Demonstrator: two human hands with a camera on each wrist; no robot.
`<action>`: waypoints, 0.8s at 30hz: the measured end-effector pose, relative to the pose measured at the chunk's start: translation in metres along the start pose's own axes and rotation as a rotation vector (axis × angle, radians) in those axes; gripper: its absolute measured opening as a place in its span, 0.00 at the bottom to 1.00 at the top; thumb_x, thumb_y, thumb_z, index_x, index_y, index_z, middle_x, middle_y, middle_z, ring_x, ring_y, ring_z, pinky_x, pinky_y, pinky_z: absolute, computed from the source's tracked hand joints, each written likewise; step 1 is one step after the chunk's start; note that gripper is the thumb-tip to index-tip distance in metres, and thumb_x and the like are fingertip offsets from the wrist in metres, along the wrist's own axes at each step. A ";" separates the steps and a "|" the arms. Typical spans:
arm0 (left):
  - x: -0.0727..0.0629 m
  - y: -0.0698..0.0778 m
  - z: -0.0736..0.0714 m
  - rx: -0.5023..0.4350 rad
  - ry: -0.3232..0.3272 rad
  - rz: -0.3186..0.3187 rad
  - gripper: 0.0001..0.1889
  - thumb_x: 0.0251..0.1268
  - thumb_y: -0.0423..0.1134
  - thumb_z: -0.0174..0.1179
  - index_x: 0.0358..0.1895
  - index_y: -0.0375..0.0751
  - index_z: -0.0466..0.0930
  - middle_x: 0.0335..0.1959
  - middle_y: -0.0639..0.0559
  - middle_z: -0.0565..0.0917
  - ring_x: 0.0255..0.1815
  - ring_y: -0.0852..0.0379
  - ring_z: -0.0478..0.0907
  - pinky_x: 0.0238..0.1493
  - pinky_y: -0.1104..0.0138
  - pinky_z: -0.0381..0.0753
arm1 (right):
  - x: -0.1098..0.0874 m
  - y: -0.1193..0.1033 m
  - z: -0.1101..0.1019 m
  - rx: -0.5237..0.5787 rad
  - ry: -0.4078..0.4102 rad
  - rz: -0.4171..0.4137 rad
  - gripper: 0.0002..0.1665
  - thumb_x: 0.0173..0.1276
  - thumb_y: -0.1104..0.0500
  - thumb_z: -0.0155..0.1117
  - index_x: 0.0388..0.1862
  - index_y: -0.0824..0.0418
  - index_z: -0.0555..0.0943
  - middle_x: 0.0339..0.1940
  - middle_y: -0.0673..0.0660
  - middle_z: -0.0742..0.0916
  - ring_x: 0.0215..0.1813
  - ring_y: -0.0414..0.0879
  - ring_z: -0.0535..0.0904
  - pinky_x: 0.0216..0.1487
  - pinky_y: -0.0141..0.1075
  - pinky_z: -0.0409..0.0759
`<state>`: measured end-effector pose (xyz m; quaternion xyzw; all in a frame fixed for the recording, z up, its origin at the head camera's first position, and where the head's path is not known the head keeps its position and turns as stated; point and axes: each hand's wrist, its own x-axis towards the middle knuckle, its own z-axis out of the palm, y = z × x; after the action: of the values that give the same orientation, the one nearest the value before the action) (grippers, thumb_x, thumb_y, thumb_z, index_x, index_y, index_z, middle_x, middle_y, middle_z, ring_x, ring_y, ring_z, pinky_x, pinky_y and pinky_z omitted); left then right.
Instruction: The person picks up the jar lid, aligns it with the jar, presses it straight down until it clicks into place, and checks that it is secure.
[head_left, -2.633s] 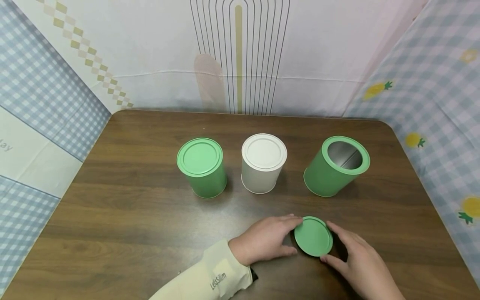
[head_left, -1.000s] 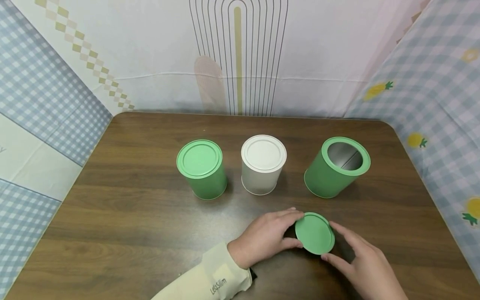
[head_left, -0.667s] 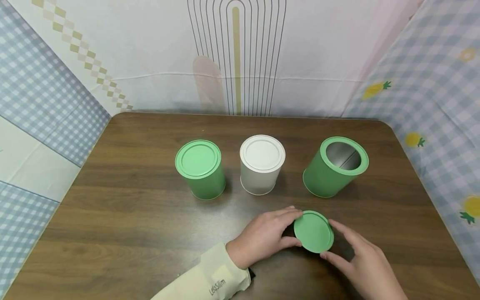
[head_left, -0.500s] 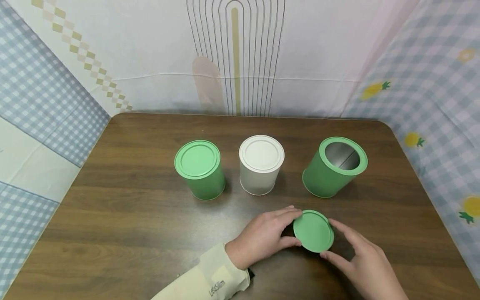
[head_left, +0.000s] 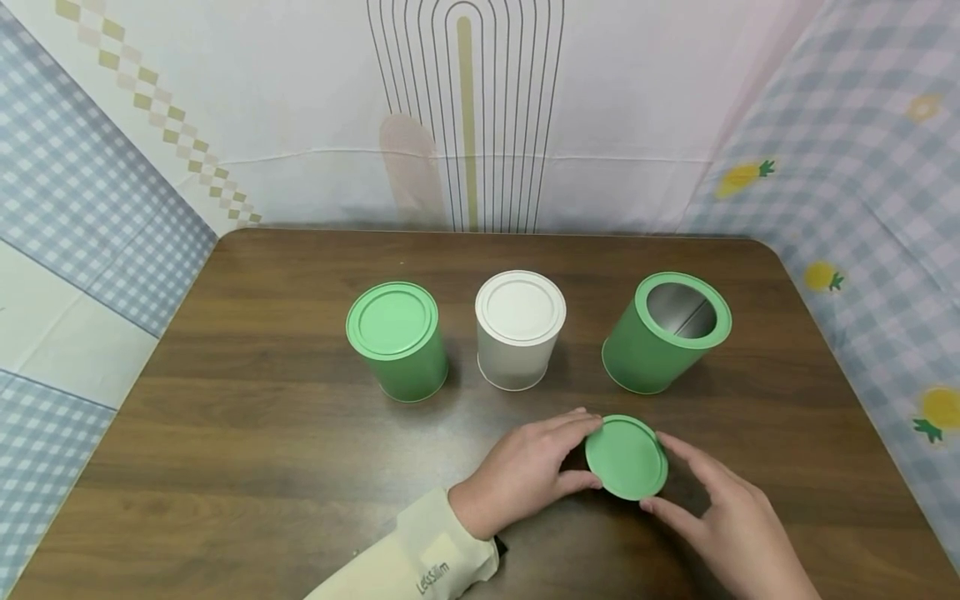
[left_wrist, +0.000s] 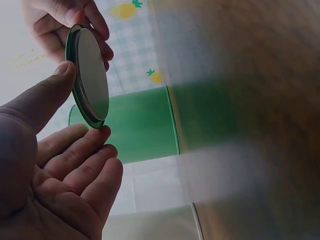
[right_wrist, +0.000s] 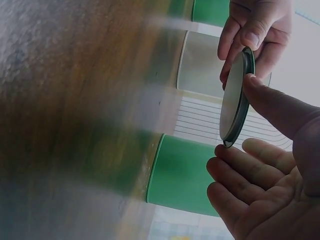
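Observation:
A round green can lid is held between both hands, raised off the table. My left hand pinches its left edge between thumb and fingers. My right hand holds the right edge the same way. In the wrist views the lid shows a pale underside with a stepped rim, and the thumbs press on its edge. Behind the hands on the right stands an open green can, its bare metal inside visible. In the right wrist view, that green can is beyond the fingers.
A white can with its lid on stands in the middle of the brown wooden table. To its left is a lidded green can. A patterned cloth hangs behind the table, with checked cloth at both sides.
The lid and both hands have risen slightly and moved a little towards the cans. The head view has shifted slightly; the cans have stayed in place.

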<state>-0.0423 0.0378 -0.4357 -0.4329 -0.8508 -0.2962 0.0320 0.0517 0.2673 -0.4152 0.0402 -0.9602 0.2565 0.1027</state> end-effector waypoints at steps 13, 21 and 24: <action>0.002 0.001 -0.003 -0.030 -0.010 -0.028 0.33 0.60 0.51 0.71 0.66 0.40 0.76 0.64 0.52 0.80 0.68 0.60 0.73 0.65 0.72 0.72 | 0.002 -0.001 -0.001 -0.007 0.017 -0.021 0.49 0.42 0.58 0.87 0.67 0.53 0.77 0.56 0.56 0.87 0.50 0.57 0.86 0.42 0.51 0.83; 0.002 0.002 -0.003 -0.008 0.023 -0.008 0.33 0.60 0.52 0.71 0.66 0.41 0.76 0.63 0.52 0.81 0.68 0.60 0.73 0.64 0.73 0.73 | 0.004 -0.001 -0.003 0.011 0.004 -0.011 0.48 0.44 0.59 0.86 0.67 0.54 0.77 0.57 0.59 0.86 0.51 0.60 0.85 0.43 0.57 0.82; 0.001 0.001 -0.003 -0.009 0.036 -0.002 0.33 0.60 0.52 0.71 0.66 0.40 0.77 0.63 0.52 0.81 0.68 0.60 0.74 0.64 0.73 0.73 | 0.004 -0.001 -0.002 0.002 0.013 -0.020 0.48 0.43 0.58 0.86 0.67 0.53 0.77 0.57 0.58 0.86 0.50 0.59 0.85 0.43 0.51 0.83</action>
<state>-0.0424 0.0375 -0.4322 -0.4269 -0.8491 -0.3077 0.0451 0.0488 0.2674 -0.4119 0.0480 -0.9588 0.2567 0.1115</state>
